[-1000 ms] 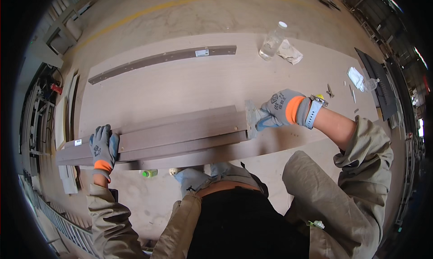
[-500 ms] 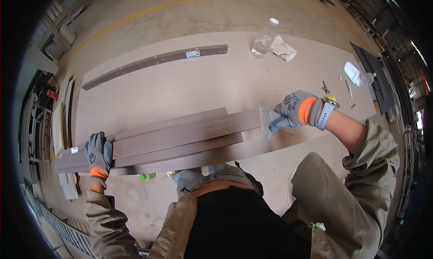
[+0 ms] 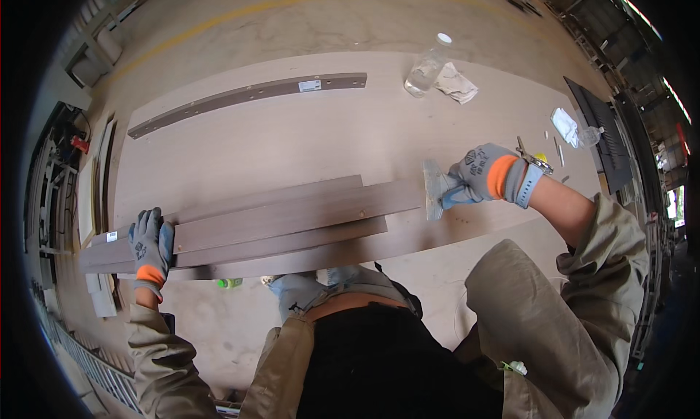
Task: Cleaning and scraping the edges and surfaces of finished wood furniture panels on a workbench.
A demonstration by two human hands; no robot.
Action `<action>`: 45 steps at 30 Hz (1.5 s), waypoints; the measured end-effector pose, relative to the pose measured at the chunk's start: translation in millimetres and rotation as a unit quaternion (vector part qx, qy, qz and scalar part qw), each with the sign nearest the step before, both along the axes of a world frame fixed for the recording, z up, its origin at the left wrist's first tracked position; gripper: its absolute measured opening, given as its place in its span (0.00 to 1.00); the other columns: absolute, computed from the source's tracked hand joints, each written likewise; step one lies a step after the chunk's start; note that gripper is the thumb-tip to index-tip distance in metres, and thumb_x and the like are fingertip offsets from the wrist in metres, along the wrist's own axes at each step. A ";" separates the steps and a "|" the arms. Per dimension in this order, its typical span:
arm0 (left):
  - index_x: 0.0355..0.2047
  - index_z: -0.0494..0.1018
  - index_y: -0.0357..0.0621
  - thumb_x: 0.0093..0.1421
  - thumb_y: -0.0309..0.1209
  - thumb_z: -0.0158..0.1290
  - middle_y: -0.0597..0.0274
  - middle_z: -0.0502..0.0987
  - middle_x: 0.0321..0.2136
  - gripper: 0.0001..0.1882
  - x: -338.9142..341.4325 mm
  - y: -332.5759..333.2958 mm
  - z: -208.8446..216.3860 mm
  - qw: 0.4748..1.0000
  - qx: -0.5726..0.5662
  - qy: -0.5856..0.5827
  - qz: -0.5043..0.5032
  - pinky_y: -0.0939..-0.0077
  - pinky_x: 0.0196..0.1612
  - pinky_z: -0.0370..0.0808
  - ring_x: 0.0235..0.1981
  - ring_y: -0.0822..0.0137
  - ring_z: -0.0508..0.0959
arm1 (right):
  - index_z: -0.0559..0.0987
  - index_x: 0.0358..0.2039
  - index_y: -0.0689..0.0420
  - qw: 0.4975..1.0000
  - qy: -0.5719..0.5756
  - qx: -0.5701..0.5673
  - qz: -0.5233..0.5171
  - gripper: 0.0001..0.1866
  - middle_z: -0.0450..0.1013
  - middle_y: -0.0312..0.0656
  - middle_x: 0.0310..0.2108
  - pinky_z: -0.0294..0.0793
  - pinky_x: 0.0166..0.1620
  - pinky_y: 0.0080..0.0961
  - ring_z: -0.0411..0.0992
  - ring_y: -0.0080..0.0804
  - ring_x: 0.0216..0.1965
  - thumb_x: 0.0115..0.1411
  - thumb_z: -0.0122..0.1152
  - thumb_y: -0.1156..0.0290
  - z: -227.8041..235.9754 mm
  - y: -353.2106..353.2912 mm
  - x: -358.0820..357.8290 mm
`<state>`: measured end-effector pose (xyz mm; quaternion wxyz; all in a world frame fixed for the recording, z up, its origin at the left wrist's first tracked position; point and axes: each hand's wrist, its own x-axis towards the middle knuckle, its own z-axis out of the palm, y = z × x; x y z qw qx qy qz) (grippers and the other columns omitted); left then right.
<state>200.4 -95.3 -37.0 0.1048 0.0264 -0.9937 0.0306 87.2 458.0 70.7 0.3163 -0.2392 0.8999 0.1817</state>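
Note:
Several long brown boards lie stacked and overlapping along the near side of the table. My left hand, in a grey glove with an orange band, rests flat over their left end, its fingers stretched out and thumb apart. My right hand, gloved alike, is closed around what looks like a scraper with a wide, pale, fan-shaped blade. The blade stands just beyond the right end of the longest board. Much of the scraper's handle is hidden in the glove.
The large pale table bears a brown strip with holes at the far left. Beyond the boards stand a clear bottle and crumpled paper. Pliers, thin sticks and a white cloth lie right, near a dark panel.
My right hand has moved slightly right with the scraper, leaving a small gap from the board's end. My left hand stays on the boards. The whole view has shifted a little.

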 end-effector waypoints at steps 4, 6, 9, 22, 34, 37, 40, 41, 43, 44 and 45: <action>0.49 0.67 0.41 0.61 0.40 0.43 0.51 0.69 0.48 0.21 -3.8 4.2 5.0 0.999 0.016 -0.024 0.012 0.57 0.59 0.52 0.55 0.51 0.63 | 0.78 0.33 0.48 0.999 0.011 -0.009 -0.040 0.32 0.76 0.42 0.29 0.72 0.37 0.37 0.73 0.44 0.34 0.49 0.47 0.31 2.9 13.8 3.6; 0.50 0.67 0.41 0.61 0.40 0.43 0.50 0.69 0.49 0.21 -1.7 -0.5 0.5 0.999 0.017 -0.029 0.010 0.57 0.59 0.52 0.55 0.51 0.62 | 0.77 0.34 0.48 0.999 0.003 -0.020 -0.036 0.32 0.76 0.41 0.29 0.72 0.36 0.37 0.74 0.45 0.33 0.49 0.47 0.32 1.0 14.6 4.5; 0.50 0.66 0.41 0.61 0.41 0.42 0.50 0.68 0.49 0.22 -3.2 -3.3 -1.2 0.999 0.010 -0.039 0.015 0.58 0.59 0.51 0.56 0.51 0.62 | 0.77 0.35 0.48 0.999 0.009 -0.026 -0.023 0.32 0.76 0.41 0.29 0.72 0.36 0.36 0.74 0.44 0.33 0.50 0.47 0.31 -4.1 9.0 4.8; 0.48 0.67 0.40 0.60 0.39 0.43 0.50 0.69 0.47 0.20 -2.6 -2.4 -3.1 1.000 -0.002 -0.003 -0.014 0.58 0.57 0.54 0.54 0.50 0.64 | 0.78 0.39 0.45 0.999 -0.032 0.005 -0.018 0.30 0.76 0.41 0.31 0.72 0.38 0.36 0.74 0.43 0.34 0.52 0.45 0.34 -4.7 -7.9 -1.9; 0.49 0.67 0.42 0.60 0.39 0.44 0.52 0.70 0.47 0.20 -3.3 0.9 -3.2 1.000 -0.007 0.009 -0.007 0.59 0.57 0.54 0.53 0.52 0.64 | 0.77 0.41 0.45 0.999 -0.031 0.031 0.008 0.32 0.76 0.43 0.30 0.72 0.39 0.36 0.73 0.44 0.35 0.51 0.45 0.32 -8.7 -14.8 -5.2; 0.48 0.67 0.42 0.60 0.40 0.44 0.52 0.69 0.47 0.20 -3.7 2.4 -5.5 1.000 -0.003 -0.001 0.008 0.59 0.58 0.54 0.53 0.52 0.64 | 0.76 0.41 0.46 0.998 -0.021 -0.025 0.052 0.33 0.75 0.44 0.30 0.72 0.39 0.37 0.73 0.45 0.36 0.50 0.44 0.31 -16.3 -26.2 -3.6; 0.48 0.68 0.42 0.60 0.40 0.44 0.52 0.69 0.47 0.20 -3.0 5.9 1.1 1.000 0.015 -0.003 0.008 0.58 0.58 0.53 0.53 0.52 0.64 | 0.77 0.41 0.46 0.998 -0.049 -0.035 0.025 0.33 0.75 0.44 0.32 0.71 0.40 0.38 0.73 0.46 0.36 0.50 0.44 0.32 -10.0 -39.4 -2.8; 0.48 0.68 0.42 0.60 0.40 0.44 0.52 0.69 0.47 0.20 -0.3 5.8 4.1 1.000 0.012 -0.004 0.013 0.58 0.58 0.53 0.53 0.52 0.64 | 0.77 0.40 0.46 0.998 -0.062 -0.021 0.022 0.33 0.75 0.44 0.32 0.71 0.40 0.38 0.73 0.46 0.36 0.50 0.44 0.32 -7.9 -42.4 -3.8; 0.48 0.67 0.42 0.60 0.41 0.44 0.52 0.69 0.47 0.21 -0.8 5.6 3.3 1.000 0.016 -0.003 0.013 0.58 0.58 0.53 0.54 0.52 0.64 | 0.78 0.39 0.46 0.997 -0.075 -0.003 0.019 0.33 0.75 0.44 0.32 0.71 0.41 0.38 0.73 0.46 0.36 0.50 0.44 0.32 -9.9 -47.3 -5.8; 0.48 0.67 0.42 0.60 0.41 0.44 0.52 0.69 0.47 0.21 -0.3 5.8 3.2 1.000 0.016 -0.004 0.015 0.58 0.58 0.53 0.54 0.52 0.64 | 0.78 0.39 0.46 0.997 -0.064 -0.030 0.037 0.32 0.75 0.44 0.32 0.71 0.40 0.38 0.73 0.46 0.36 0.51 0.44 0.32 -15.3 -49.4 -5.5; 0.49 0.67 0.42 0.60 0.41 0.44 0.52 0.69 0.47 0.21 -1.1 6.7 3.0 1.000 0.014 -0.007 0.014 0.57 0.58 0.53 0.54 0.52 0.64 | 0.79 0.38 0.46 0.996 -0.051 -0.057 0.055 0.32 0.76 0.43 0.32 0.72 0.40 0.38 0.73 0.45 0.36 0.51 0.44 0.33 -15.1 -53.5 -4.4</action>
